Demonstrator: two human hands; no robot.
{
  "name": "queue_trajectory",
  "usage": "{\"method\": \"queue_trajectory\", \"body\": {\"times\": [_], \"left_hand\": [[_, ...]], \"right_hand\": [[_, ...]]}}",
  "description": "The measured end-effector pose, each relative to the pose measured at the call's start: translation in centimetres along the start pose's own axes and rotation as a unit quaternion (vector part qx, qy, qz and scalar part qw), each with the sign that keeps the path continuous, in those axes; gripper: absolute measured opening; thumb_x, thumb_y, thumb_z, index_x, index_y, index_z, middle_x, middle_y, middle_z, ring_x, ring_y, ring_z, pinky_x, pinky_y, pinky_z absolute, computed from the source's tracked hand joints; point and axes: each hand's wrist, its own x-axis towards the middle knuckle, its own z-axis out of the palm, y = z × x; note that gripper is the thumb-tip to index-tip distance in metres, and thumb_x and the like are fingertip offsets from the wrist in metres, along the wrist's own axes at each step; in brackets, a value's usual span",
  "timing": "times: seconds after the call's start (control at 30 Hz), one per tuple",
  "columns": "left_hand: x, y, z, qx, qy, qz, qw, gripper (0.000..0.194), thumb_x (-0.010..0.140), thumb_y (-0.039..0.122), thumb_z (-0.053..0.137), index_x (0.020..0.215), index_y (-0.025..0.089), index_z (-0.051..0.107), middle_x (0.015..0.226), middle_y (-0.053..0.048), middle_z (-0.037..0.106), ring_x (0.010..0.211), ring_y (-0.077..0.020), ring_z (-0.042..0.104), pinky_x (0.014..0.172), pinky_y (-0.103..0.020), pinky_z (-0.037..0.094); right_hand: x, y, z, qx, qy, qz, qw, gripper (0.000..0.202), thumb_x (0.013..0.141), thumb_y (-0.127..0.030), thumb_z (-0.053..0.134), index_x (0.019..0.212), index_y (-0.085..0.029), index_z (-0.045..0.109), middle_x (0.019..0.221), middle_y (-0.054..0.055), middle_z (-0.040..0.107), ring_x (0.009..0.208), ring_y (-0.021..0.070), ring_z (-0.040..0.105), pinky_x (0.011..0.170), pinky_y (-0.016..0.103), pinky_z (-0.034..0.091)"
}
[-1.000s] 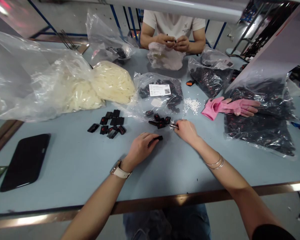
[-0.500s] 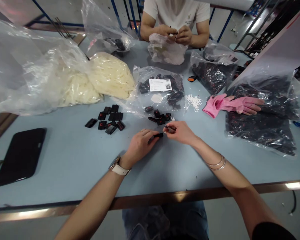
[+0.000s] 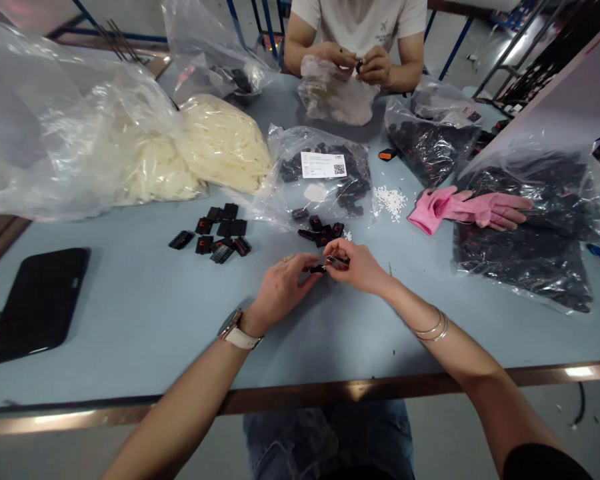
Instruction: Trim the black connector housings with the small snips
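My left hand (image 3: 284,288) pinches a small black connector housing (image 3: 317,269) between thumb and fingers, just over the table. Close against it, my right hand (image 3: 359,268) is closed on a thin dark metallic tool (image 3: 339,260) whose exact kind I cannot make out. The two hands' fingertips nearly meet at the housing. Just beyond them lies a small cluster of black connector housings (image 3: 324,235), some with red parts. Tiny white pieces (image 3: 348,236) are beside that cluster, and a larger heap of white pieces (image 3: 390,203) lies farther right.
Another group of black housings (image 3: 223,230) lies to the left, with a black tablet (image 3: 37,303) farther left. Behind are a labelled bag (image 3: 280,200) and a bag of cream pieces (image 3: 225,143). Pink gloves (image 3: 470,208) rest by dark-filled bags (image 3: 523,267). A co-worker (image 3: 355,40) sits opposite.
My right hand has shifted slightly left and its fingers have come in closer to the housing in my left hand. The co-worker's hands opposite have moved a little apart.
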Motion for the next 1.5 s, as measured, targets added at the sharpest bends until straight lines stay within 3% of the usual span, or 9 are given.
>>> {"method": "queue_trajectory", "body": {"times": [0.43, 0.7, 0.87, 0.97, 1.23, 1.33, 1.5], "left_hand": [[0.0, 0.0, 0.1, 0.0, -0.001, 0.015, 1.0, 0.018, 0.087, 0.029, 0.054, 0.101, 0.019, 0.05, 0.082, -0.004, 0.068, 0.078, -0.0179, 0.067, 0.067, -0.03, 0.054], [0.0, -0.3, 0.1, 0.004, -0.025, -0.017, 1.0, 0.018, 0.086, 0.027, 0.055, 0.101, 0.02, 0.049, 0.082, -0.002, 0.069, 0.077, -0.0178, 0.067, 0.066, -0.029, 0.053], [0.1, -0.4, 0.1, -0.002, -0.015, -0.03, 0.999, 0.023, 0.085, 0.028, 0.058, 0.103, 0.02, 0.047, 0.081, -0.002, 0.069, 0.074, -0.0169, 0.067, 0.064, -0.028, 0.052], [0.1, -0.5, 0.2, -0.006, -0.006, -0.022, 1.0, 0.021, 0.085, 0.028, 0.057, 0.103, 0.02, 0.047, 0.079, -0.002, 0.068, 0.071, -0.0163, 0.066, 0.062, -0.027, 0.051], [-0.1, -0.8, 0.5, -0.01, -0.01, -0.025, 1.0, 0.023, 0.084, 0.024, 0.058, 0.104, 0.02, 0.047, 0.079, -0.002, 0.068, 0.07, -0.017, 0.066, 0.061, -0.028, 0.05], [0.0, -0.8, 0.5, -0.015, -0.012, -0.029, 0.999, 0.021, 0.084, 0.024, 0.057, 0.103, 0.02, 0.048, 0.079, -0.002, 0.068, 0.07, -0.0176, 0.065, 0.061, -0.029, 0.05], [0.2, -0.7, 0.3, -0.015, -0.019, -0.044, 0.999, 0.021, 0.084, 0.026, 0.057, 0.102, 0.02, 0.049, 0.081, -0.002, 0.067, 0.072, -0.0167, 0.065, 0.062, -0.028, 0.05]], "right_hand": [[0.2, 0.9, 0.6, -0.004, 0.003, -0.004, 1.0, 0.019, 0.07, -0.019, 0.054, 0.09, -0.019, 0.053, 0.077, -0.002, 0.063, 0.066, 0.0095, 0.057, 0.065, 0.022, 0.042], [-0.3, 0.0, 0.5, -0.133, -0.041, -0.019, 0.99, 0.02, 0.075, -0.016, 0.051, 0.095, -0.021, 0.054, 0.09, 0.001, 0.068, 0.08, 0.014, 0.064, 0.072, 0.025, 0.044], [-0.4, 0.3, 0.3, -0.103, 0.003, -0.023, 0.994, 0.018, 0.077, -0.017, 0.051, 0.094, -0.023, 0.052, 0.091, -0.001, 0.069, 0.082, 0.0129, 0.065, 0.072, 0.023, 0.045], [-0.3, 0.8, 0.4, -0.105, -0.008, -0.034, 0.994, 0.018, 0.078, -0.017, 0.051, 0.094, -0.023, 0.051, 0.09, -0.002, 0.069, 0.081, 0.0124, 0.065, 0.069, 0.022, 0.044], [-0.4, 0.9, 1.2, -0.298, -0.081, -0.109, 0.945, 0.018, 0.082, -0.014, 0.046, 0.098, -0.019, 0.055, 0.083, 0.004, 0.071, 0.073, 0.0157, 0.063, 0.061, 0.024, 0.036], [-0.4, 1.0, 1.4, -0.25, -0.059, -0.093, 0.962, 0.02, 0.081, -0.013, 0.049, 0.099, -0.018, 0.055, 0.085, 0.004, 0.071, 0.074, 0.0153, 0.064, 0.063, 0.023, 0.04], [0.0, 1.4, 1.2, -0.131, 0.041, -0.05, 0.989, 0.024, 0.074, -0.01, 0.053, 0.095, -0.02, 0.061, 0.09, 0.001, 0.07, 0.081, 0.0132, 0.064, 0.074, 0.024, 0.046]]}}
